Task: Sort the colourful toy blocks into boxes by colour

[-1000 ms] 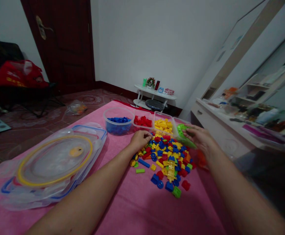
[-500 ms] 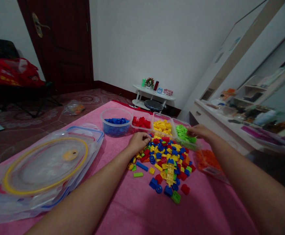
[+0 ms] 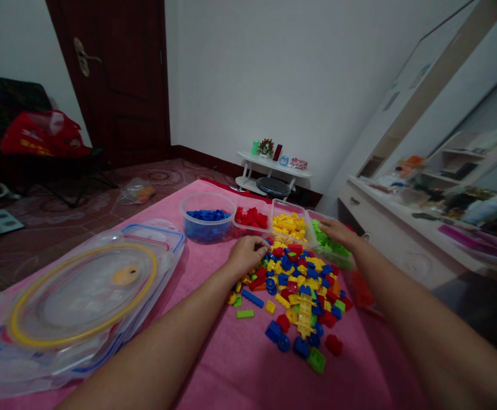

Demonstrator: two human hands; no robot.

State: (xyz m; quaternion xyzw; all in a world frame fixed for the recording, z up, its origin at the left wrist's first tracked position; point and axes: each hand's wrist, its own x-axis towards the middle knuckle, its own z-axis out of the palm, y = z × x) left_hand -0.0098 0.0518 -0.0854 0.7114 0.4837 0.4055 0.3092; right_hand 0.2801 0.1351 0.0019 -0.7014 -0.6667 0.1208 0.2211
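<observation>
A mixed pile of toy building bricks (image 3: 293, 279) in red, blue, yellow, green and orange lies on the pink cloth. My left hand (image 3: 248, 254) rests at the pile's left edge, fingers curled with thumb and fingertips close together; whatever they pinch is hidden. My right hand (image 3: 338, 232) is over the clear tub of green bricks (image 3: 331, 246), its fingers stretched out above them and nothing visible in them. Beside that tub stand one of yellow bricks (image 3: 289, 225), one of red bricks (image 3: 252, 217) and a round one of blue bricks (image 3: 208, 222).
Clear lids (image 3: 86, 296) with yellow and blue rims are stacked on the table's left. A tub of orange bricks (image 3: 363, 290) is partly hidden by my right forearm. Behind the table stands a small white shelf (image 3: 269, 162); a white cabinet (image 3: 372, 213) is at right.
My right hand has shifted slightly toward the far side of the green tub, its fingers going from pinched to stretched out. My left hand stays by the pile. The view has shifted slightly.
</observation>
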